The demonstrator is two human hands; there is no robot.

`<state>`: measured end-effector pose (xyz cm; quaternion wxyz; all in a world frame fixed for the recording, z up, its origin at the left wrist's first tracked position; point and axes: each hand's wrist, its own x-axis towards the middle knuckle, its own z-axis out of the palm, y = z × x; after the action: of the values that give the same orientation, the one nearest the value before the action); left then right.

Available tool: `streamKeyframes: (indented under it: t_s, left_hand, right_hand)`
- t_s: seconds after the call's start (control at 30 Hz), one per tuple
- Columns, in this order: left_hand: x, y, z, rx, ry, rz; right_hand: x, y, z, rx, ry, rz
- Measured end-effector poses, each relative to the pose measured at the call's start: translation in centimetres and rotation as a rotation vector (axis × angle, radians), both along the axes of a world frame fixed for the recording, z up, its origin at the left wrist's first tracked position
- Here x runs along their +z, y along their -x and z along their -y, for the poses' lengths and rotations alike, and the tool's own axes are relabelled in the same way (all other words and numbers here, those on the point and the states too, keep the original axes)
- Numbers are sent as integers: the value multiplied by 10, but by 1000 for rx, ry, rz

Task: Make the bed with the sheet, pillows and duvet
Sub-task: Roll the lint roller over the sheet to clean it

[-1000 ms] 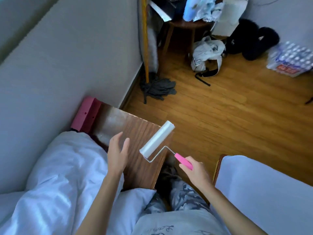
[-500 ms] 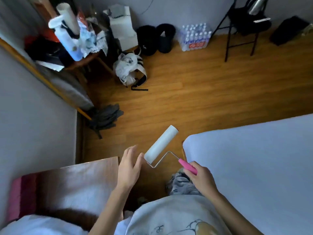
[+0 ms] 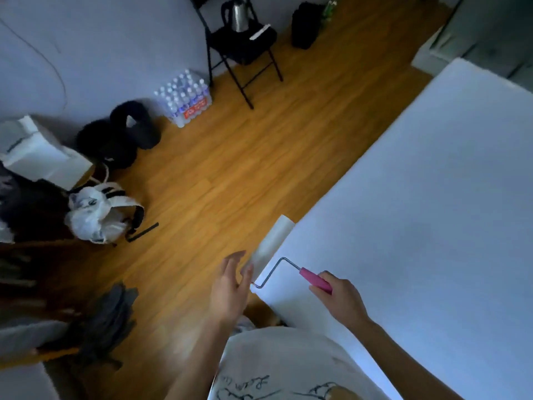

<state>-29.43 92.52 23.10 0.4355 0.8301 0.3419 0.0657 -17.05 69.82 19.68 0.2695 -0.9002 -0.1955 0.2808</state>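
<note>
A white sheet (image 3: pixel 418 212) covers the bed at my right, where my right hand (image 3: pixel 340 298) grips a lint roller (image 3: pixel 272 243) by its pink handle, my left hand (image 3: pixel 229 287) spread open beside the roll.

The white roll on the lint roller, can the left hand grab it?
Probably yes. The left hand is open right beside the white roll, its fingers at the roll's near end, nothing between.

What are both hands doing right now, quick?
Left hand: open, fingers straight, by the white roll of the lint roller; contact cannot be told.
Right hand: closed around the roller's pink handle.
</note>
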Motion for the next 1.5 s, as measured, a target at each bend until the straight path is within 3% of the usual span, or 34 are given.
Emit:
streamKeyframes:
  t_s: [0.37, 0.57, 0.7, 0.93, 1.03, 1.17, 1.37, 1.5]
  left_hand:
    - [-47, -122, -23, -709, 72, -151]
    - [-77, -185, -29, -1182, -82, -207]
    - [-114, -223, -6, -1281, -155, -229]
    - [-244, -238, 53, -1221, -206, -320]
    - [-304, -235, 67, -1148, -328, -357]
    - [-367, -233, 71, -992, -517, -249]
    - [-423, -232, 45, -718, -565, -179]
    - [-438, -219, 30, -620, -445, -224]
  right_hand:
    - [-25, 55, 40, -796, 124, -120]
    - [-39, 97, 18, -1123, 156, -250]
    - [-65, 107, 15, -1248, 134, -325]
    - [-162, 103, 37, -1484, 63, -419]
    - [-209, 105, 47, -1499, 73, -439]
    - [-254, 110, 49, -1459, 64, -481]
    - [-276, 134, 38, -1380, -9, -537]
    - [-284, 140, 27, -1329, -58, -580]
